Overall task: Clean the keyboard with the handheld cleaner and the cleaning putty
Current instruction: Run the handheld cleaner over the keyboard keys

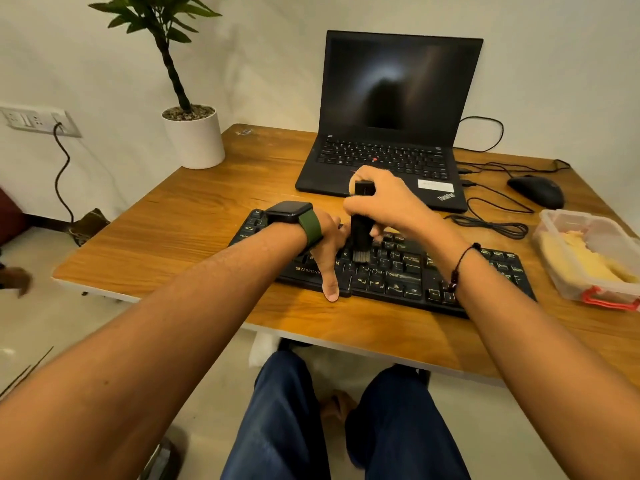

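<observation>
A black keyboard (398,271) lies near the front edge of the wooden desk (194,233). My right hand (388,202) grips a black handheld cleaner (361,233) upright, its brush end down on the keys at the keyboard's middle. My left hand (327,247), with a green-strapped watch on its wrist, rests on the keyboard's left half with the thumb stretched over the front edge. Yellow cleaning putty (581,258) sits in a clear plastic box (588,285) at the right.
An open black laptop (391,133) stands behind the keyboard. A black mouse (536,190) and loose cables (491,220) lie at the back right. A white plant pot (194,136) stands at the back left corner. My knees are under the desk's front edge.
</observation>
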